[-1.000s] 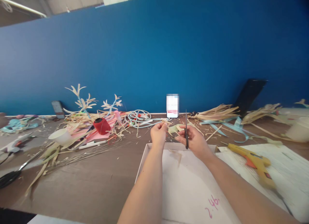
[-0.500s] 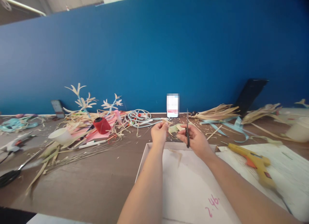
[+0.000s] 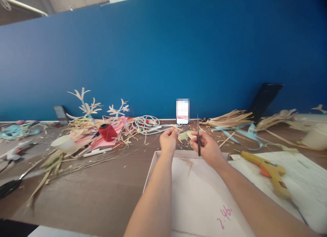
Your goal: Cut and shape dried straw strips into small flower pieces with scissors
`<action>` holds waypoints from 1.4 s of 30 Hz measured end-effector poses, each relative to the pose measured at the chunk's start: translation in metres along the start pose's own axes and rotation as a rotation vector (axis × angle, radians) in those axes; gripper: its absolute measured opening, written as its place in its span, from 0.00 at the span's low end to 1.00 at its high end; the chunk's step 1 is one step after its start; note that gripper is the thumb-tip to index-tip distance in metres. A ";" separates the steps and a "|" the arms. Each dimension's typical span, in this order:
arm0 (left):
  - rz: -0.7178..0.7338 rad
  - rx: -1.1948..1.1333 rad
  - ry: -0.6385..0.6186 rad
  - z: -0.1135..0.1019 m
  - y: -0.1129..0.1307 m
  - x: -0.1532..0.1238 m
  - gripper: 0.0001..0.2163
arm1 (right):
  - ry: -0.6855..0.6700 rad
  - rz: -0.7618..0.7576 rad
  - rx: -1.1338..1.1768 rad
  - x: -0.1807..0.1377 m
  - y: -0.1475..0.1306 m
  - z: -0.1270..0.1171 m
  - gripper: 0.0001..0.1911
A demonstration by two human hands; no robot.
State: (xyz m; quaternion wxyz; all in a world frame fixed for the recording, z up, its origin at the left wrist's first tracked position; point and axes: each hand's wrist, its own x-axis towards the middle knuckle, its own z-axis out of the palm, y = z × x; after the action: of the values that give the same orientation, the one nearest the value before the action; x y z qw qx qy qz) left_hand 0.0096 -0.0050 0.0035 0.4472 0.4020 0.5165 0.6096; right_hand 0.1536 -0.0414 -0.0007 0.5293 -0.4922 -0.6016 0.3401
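Observation:
My left hand (image 3: pixel 168 141) is closed in a pinch on a small pale strip of dried husk (image 3: pixel 176 128), just above the far edge of a white box lid (image 3: pixel 199 196). My right hand (image 3: pixel 211 150) grips dark scissors (image 3: pixel 198 139), blades pointing up and away; the fingers hide part of the handles. A pale husk tip (image 3: pixel 190 135) shows by the right fingertips, and I cannot tell whether they touch it. Between the hands, a greenish husk piece (image 3: pixel 183 136) lies on the table beyond the lid. A bent husk scrap (image 3: pixel 189 166) rests on the lid.
Right of the lid, a yellow glue gun (image 3: pixel 270 170) lies on paper sheets. A lit phone (image 3: pixel 182 111) leans against the blue partition (image 3: pixel 163 59). Husk flowers (image 3: pixel 90 107), a red thread spool (image 3: pixel 107 132), a white cup (image 3: pixel 63 143) and thin wires (image 3: pixel 94 164) are on the left.
The fingers of my right hand have shifted slightly, and the pale husk tip beside them shows more clearly. Both hands otherwise stay in nearly the same place.

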 end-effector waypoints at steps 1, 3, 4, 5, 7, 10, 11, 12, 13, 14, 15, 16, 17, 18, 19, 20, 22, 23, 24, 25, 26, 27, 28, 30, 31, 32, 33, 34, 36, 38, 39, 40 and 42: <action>0.002 -0.003 0.000 0.000 0.000 0.000 0.10 | -0.002 -0.001 -0.001 0.000 0.000 0.000 0.20; 0.005 -0.005 0.000 0.000 -0.001 0.000 0.10 | -0.002 -0.007 -0.006 0.000 0.000 0.000 0.21; 0.004 -0.005 0.000 0.000 -0.001 0.000 0.10 | -0.001 -0.009 -0.008 0.000 0.001 0.000 0.21; 0.002 -0.003 0.000 0.000 -0.001 0.000 0.10 | -0.001 -0.009 -0.008 0.000 0.002 0.001 0.22; 0.000 0.003 0.004 0.000 0.000 0.000 0.10 | -0.007 -0.011 -0.007 0.000 0.004 0.001 0.22; 0.003 0.010 0.006 0.000 0.001 0.000 0.10 | -0.005 -0.037 -0.023 0.000 0.007 0.001 0.24; 0.003 0.011 0.005 0.000 0.001 0.000 0.10 | -0.002 -0.050 -0.034 -0.001 0.007 0.002 0.25; 0.003 0.012 0.005 0.000 0.001 0.000 0.10 | 0.003 -0.062 -0.046 -0.001 0.008 0.002 0.25; 0.000 0.014 0.007 0.000 0.001 0.000 0.10 | 0.009 -0.070 -0.057 -0.001 0.008 0.002 0.24; -0.003 0.017 0.010 0.000 0.001 0.000 0.10 | 0.015 -0.076 -0.064 -0.002 0.008 0.002 0.23; -0.004 0.021 0.012 0.000 0.000 0.000 0.10 | 0.020 -0.079 -0.068 -0.002 0.008 0.002 0.23; -0.003 0.026 0.014 0.000 0.000 0.000 0.09 | 0.025 -0.079 -0.068 -0.002 0.007 0.002 0.22; 0.001 0.031 0.014 0.000 0.000 0.000 0.09 | 0.024 -0.076 -0.066 -0.002 0.006 0.002 0.21; 0.007 0.036 0.012 0.000 -0.001 0.000 0.09 | 0.022 -0.069 -0.061 -0.002 0.005 0.002 0.21; 0.013 0.038 0.010 0.000 -0.001 0.000 0.10 | 0.018 -0.058 -0.054 -0.001 0.004 0.001 0.21; 0.016 0.038 0.008 0.000 -0.001 0.001 0.10 | 0.015 -0.041 -0.043 -0.001 0.003 0.001 0.21; 0.005 0.023 0.004 0.000 -0.001 0.001 0.10 | 0.010 0.006 -0.004 0.000 0.000 0.000 0.22; -0.009 0.007 0.004 0.000 -0.001 0.001 0.09 | 0.008 0.032 0.022 0.001 0.000 -0.001 0.22; -0.025 -0.013 0.001 0.000 0.000 0.001 0.09 | 0.010 0.057 0.054 0.002 -0.001 -0.002 0.22; -0.043 -0.037 -0.003 0.000 0.001 0.001 0.09 | 0.014 0.082 0.088 0.003 -0.001 -0.003 0.22; -0.064 -0.064 -0.011 -0.001 0.002 0.001 0.09 | 0.015 0.104 0.124 0.004 0.000 -0.004 0.23; -0.083 -0.091 -0.023 -0.002 0.003 0.001 0.09 | 0.014 0.121 0.156 0.005 0.001 -0.005 0.23; -0.100 -0.119 -0.037 -0.003 0.003 0.001 0.10 | 0.012 0.134 0.183 0.006 0.002 -0.006 0.22; -0.135 -0.171 -0.069 -0.004 0.004 0.000 0.11 | 0.006 0.150 0.215 0.007 0.004 -0.008 0.22; -0.151 -0.199 -0.084 -0.005 0.004 0.000 0.11 | 0.006 0.154 0.221 0.008 0.005 -0.009 0.22; -0.166 -0.231 -0.098 -0.005 0.005 0.000 0.12 | 0.011 0.159 0.222 0.008 0.006 -0.009 0.22; -0.178 -0.266 -0.109 -0.006 0.005 -0.001 0.13 | 0.018 0.166 0.222 0.009 0.007 -0.009 0.22; -0.188 -0.300 -0.119 -0.006 0.006 -0.001 0.13 | 0.025 0.173 0.221 0.009 0.007 -0.009 0.22; -0.195 -0.333 -0.131 -0.005 0.007 -0.002 0.14 | 0.039 0.176 0.208 0.009 0.007 -0.009 0.22; -0.187 -0.309 -0.120 -0.005 0.007 -0.001 0.15 | 0.061 0.159 0.172 0.009 0.006 -0.008 0.23; -0.179 -0.289 -0.104 -0.005 0.007 -0.001 0.15 | 0.070 0.139 0.152 0.008 0.004 -0.007 0.23; -0.172 -0.276 -0.079 -0.005 0.006 0.000 0.15 | 0.074 0.113 0.137 0.006 0.003 -0.007 0.23; -0.154 -0.282 -0.019 -0.006 0.005 0.003 0.15 | 0.051 0.067 0.139 0.002 -0.001 -0.006 0.23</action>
State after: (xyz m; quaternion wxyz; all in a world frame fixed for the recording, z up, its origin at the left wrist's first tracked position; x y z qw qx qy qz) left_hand 0.0029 -0.0041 0.0074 0.5493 0.3003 0.4509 0.6362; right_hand 0.1591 -0.0403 0.0022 0.5657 -0.4825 -0.5461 0.3859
